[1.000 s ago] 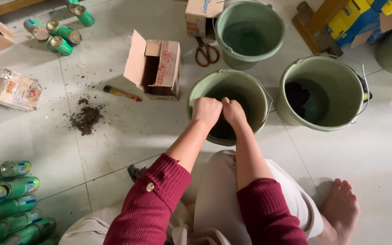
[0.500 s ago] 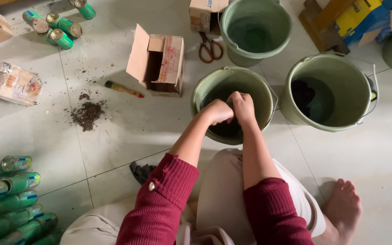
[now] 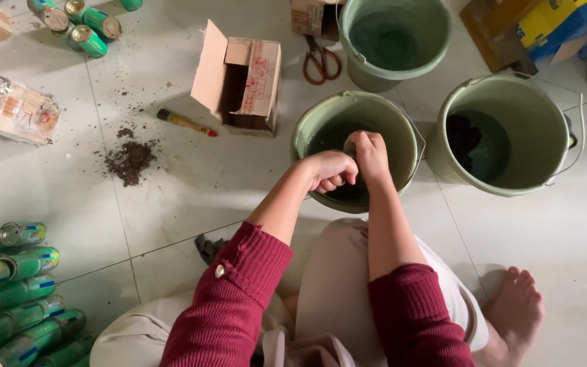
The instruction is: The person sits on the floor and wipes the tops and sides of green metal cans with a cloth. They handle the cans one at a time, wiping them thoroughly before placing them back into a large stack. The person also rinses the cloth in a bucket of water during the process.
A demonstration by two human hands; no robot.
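Nearby, scissors (image 3: 321,62), cardboard box (image 3: 241,78), buckets (image 3: 504,136).

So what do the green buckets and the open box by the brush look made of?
The near bucket under both hands, like the other two, looks like moulded plastic: even matte green, a rolled rim, a thin wire handle. The open box looks like plain brown corrugated cardboard, with creased flaps.

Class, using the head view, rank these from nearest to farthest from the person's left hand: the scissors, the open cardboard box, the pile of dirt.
From the left hand:
1. Open cardboard box, up and left.
2. Scissors, straight above, between two buckets.
3. Pile of dirt, far left on the floor.
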